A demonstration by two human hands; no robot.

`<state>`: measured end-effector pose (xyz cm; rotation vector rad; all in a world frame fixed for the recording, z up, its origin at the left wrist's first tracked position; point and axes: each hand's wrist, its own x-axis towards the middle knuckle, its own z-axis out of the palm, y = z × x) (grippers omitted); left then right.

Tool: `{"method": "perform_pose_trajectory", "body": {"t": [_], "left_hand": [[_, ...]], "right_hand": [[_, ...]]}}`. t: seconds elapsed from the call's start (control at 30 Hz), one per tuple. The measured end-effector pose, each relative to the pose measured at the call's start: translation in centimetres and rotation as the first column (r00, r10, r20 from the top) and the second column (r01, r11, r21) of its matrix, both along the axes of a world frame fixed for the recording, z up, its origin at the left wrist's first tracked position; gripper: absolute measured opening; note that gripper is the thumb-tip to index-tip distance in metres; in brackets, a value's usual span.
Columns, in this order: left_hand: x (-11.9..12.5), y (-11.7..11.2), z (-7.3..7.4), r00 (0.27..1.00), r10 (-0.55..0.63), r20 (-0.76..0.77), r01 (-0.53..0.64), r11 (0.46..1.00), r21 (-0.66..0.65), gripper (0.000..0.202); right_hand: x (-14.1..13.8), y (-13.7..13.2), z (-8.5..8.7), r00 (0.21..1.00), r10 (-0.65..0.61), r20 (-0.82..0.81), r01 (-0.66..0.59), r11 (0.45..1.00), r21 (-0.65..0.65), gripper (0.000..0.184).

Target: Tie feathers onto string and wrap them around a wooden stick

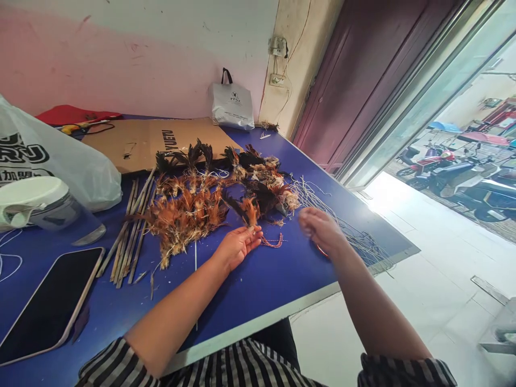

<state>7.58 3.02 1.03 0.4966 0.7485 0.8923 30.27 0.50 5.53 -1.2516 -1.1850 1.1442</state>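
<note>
Between the fingertips of my left hand (241,244) is a small feather bundle (250,210), orange with dark tips, pinched at its base. A red-and-white twisted string (274,243) lies just right of those fingers. My right hand (320,228) hovers over the table's right part, fingers curled in and blurred by motion; what they hold, if anything, is hidden. A thin orange-red curve (321,251) shows below that hand; I cannot tell what it belongs to. Many orange-brown feather bundles (187,207) lie left of my left hand, with darker feather bundles (266,193) beyond it.
Loose grey strings (355,231) spread along the right side of the blue table (266,290). Thin sticks (128,242), a phone (52,301), a lidded clear jar (60,209) and a white plastic bag (60,153) occupy the left. Behind are flat cardboard (137,140) and a silver bag (233,105).
</note>
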Motion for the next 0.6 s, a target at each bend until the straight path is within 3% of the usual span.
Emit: {"method": "perform_pose_trajectory", "body": {"t": [0.03,0.07,0.13,0.2,0.27,0.33,0.5,0.57,0.6], "left_hand": [[-0.6,0.2,0.7,0.999,0.032,-0.001,-0.032,0.999,0.030,0.009],[-1.3,0.3,1.5,0.999,0.052,0.000,-0.052,0.996,0.079,0.008],[-3.0,0.3,3.1,0.998,0.068,-0.006,-0.066,0.985,0.161,0.007],[-4.7,-0.2,4.2,0.997,0.067,-0.036,-0.059,0.980,0.191,0.007],[-6.3,-0.9,4.6,0.996,0.047,-0.073,-0.033,0.982,0.188,0.009],[-7.7,-1.8,4.2,0.993,0.023,-0.120,-0.003,0.987,0.164,0.010],[-10.0,-3.1,2.5,0.980,0.000,-0.197,0.017,0.996,0.088,0.012],[-10.3,-3.2,2.1,0.978,-0.001,-0.210,0.018,0.997,0.076,0.012],[-10.3,-3.2,2.1,0.978,-0.001,-0.211,0.016,0.997,0.069,0.012]], "right_hand": [[-1.2,-0.3,-0.3,0.968,0.091,0.232,-0.083,0.996,-0.043,0.017],[-2.4,-0.6,-0.7,0.865,0.189,0.466,-0.164,0.982,-0.095,0.020],[-4.5,-0.9,-1.6,0.517,0.236,0.823,-0.202,0.968,-0.151,0.022],[-5.7,-0.8,-2.3,0.162,0.236,0.958,-0.136,0.967,-0.215,0.022],[-5.7,-0.5,-2.6,-0.042,0.261,0.964,-0.043,0.964,-0.263,0.024],[-4.8,-0.1,-2.4,-0.108,0.288,0.952,0.014,0.958,-0.288,0.027],[-1.8,0.3,-0.4,-0.140,0.315,0.939,0.097,0.948,-0.303,0.024],[-1.6,0.0,0.8,-0.085,0.302,0.949,0.057,0.953,-0.298,0.023],[-1.8,-0.2,1.5,-0.011,0.295,0.955,-0.009,0.955,-0.295,0.024]]}}
